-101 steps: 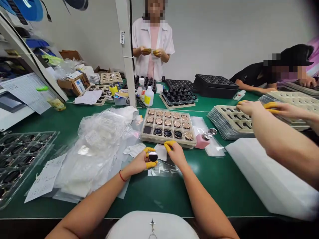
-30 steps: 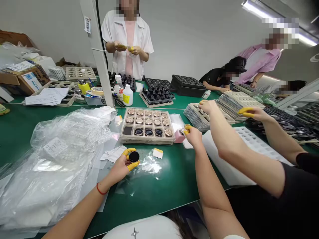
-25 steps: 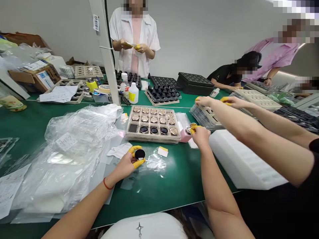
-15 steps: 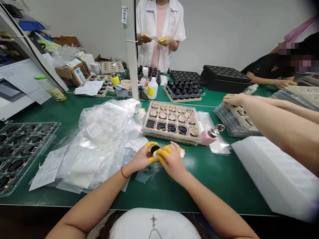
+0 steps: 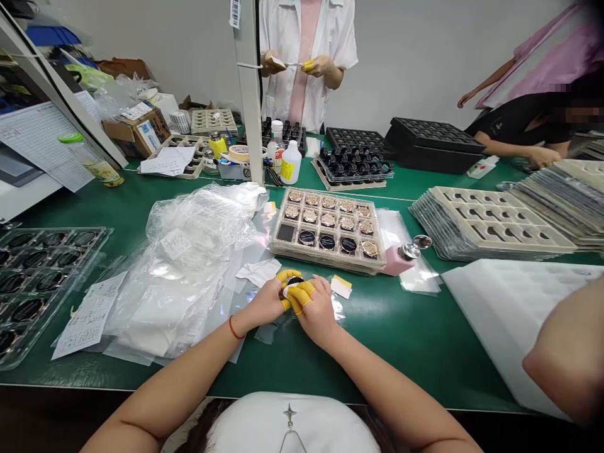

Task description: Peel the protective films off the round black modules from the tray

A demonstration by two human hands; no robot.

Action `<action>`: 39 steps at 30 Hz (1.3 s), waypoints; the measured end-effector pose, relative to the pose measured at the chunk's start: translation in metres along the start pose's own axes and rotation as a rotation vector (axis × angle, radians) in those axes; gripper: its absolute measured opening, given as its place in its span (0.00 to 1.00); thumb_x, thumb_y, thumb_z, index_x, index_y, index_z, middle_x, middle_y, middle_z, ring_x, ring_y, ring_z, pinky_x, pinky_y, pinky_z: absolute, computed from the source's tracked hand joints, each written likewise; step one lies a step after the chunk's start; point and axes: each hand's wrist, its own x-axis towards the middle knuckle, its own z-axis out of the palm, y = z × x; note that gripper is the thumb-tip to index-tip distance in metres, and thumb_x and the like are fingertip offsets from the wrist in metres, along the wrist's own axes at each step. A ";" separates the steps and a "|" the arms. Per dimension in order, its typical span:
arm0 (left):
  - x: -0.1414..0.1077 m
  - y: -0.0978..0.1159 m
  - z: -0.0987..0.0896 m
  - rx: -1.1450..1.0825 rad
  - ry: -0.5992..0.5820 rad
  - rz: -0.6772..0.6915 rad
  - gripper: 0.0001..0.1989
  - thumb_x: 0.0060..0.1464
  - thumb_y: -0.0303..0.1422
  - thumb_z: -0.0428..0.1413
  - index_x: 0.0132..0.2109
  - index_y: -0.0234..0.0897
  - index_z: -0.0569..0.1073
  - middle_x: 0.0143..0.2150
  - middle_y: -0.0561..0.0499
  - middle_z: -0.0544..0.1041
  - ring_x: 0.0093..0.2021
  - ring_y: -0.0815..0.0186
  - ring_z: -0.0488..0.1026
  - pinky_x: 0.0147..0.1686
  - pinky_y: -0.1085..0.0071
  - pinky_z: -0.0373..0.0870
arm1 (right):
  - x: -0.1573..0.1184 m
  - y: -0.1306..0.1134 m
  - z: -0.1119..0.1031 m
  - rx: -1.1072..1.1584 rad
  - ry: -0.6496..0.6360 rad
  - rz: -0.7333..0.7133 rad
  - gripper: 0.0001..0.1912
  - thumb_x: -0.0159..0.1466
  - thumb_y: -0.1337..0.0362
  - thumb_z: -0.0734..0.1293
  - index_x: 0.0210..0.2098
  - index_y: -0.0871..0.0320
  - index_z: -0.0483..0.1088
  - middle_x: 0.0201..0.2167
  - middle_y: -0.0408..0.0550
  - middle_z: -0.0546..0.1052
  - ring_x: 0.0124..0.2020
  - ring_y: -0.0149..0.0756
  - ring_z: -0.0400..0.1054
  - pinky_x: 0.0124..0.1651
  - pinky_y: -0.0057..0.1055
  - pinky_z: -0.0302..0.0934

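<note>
Near the table's front middle, my left hand (image 5: 272, 301) pinches a small round black disc (image 5: 296, 280) at its rim. My right hand (image 5: 310, 303) presses a white cloth (image 5: 289, 290) onto that disc. Yellow finger covers are on both hands. Just beyond them lies a clear tray (image 5: 325, 257) holding gold-coloured round parts and several black discs, with one dark square at its left. A crumpled white cloth (image 5: 258, 273) rests left of my hands, and a small white and yellow pad (image 5: 341, 287) lies to the right.
Plastic bags (image 5: 189, 277) cover the left middle. A pink pump bottle (image 5: 401, 257) stands right of the tray. Further right are stacked trays (image 5: 491, 223) and white foam (image 5: 500, 314). A person's elbow (image 5: 570, 352) reaches in at the right; other people stand or lean beyond the table.
My right hand has shifted slightly left over the disc. The neighbouring person's arms have left the stacked trays, and an elbow now shows lower right. A person in pink has come more into view.
</note>
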 end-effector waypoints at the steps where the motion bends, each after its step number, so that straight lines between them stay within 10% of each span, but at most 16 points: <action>1: 0.000 0.000 0.001 0.004 -0.008 0.008 0.23 0.47 0.25 0.54 0.52 0.38 0.63 0.41 0.49 0.72 0.37 0.65 0.72 0.36 0.70 0.70 | 0.001 0.001 0.002 -0.011 0.019 0.001 0.09 0.60 0.72 0.60 0.35 0.53 0.70 0.29 0.45 0.73 0.36 0.38 0.59 0.52 0.42 0.53; 16: 0.000 0.008 -0.002 -0.068 0.054 -0.038 0.23 0.47 0.34 0.60 0.50 0.40 0.63 0.38 0.51 0.74 0.38 0.63 0.74 0.41 0.65 0.72 | 0.015 0.045 -0.019 -0.047 0.014 0.384 0.10 0.63 0.64 0.60 0.40 0.55 0.71 0.33 0.49 0.74 0.38 0.41 0.62 0.49 0.45 0.52; 24: 0.004 0.015 -0.028 -0.298 0.092 0.015 0.28 0.45 0.33 0.62 0.52 0.39 0.59 0.38 0.49 0.76 0.42 0.59 0.76 0.46 0.61 0.70 | 0.006 0.064 -0.054 0.805 -0.429 0.596 0.29 0.56 0.60 0.68 0.56 0.49 0.61 0.52 0.48 0.69 0.50 0.39 0.65 0.52 0.40 0.61; 32: 0.000 0.015 -0.025 -0.026 0.148 0.080 0.25 0.45 0.34 0.62 0.51 0.39 0.64 0.48 0.46 0.73 0.47 0.58 0.74 0.51 0.61 0.67 | 0.002 0.053 -0.031 0.964 -0.339 0.812 0.23 0.57 0.60 0.65 0.52 0.54 0.63 0.28 0.43 0.73 0.26 0.31 0.67 0.26 0.29 0.62; 39: 0.001 0.009 -0.022 -0.105 0.117 0.079 0.25 0.47 0.33 0.61 0.52 0.39 0.62 0.46 0.47 0.75 0.48 0.58 0.74 0.52 0.61 0.68 | 0.006 0.064 -0.050 0.905 -0.278 0.813 0.18 0.57 0.57 0.65 0.46 0.54 0.67 0.40 0.48 0.75 0.39 0.35 0.69 0.40 0.34 0.65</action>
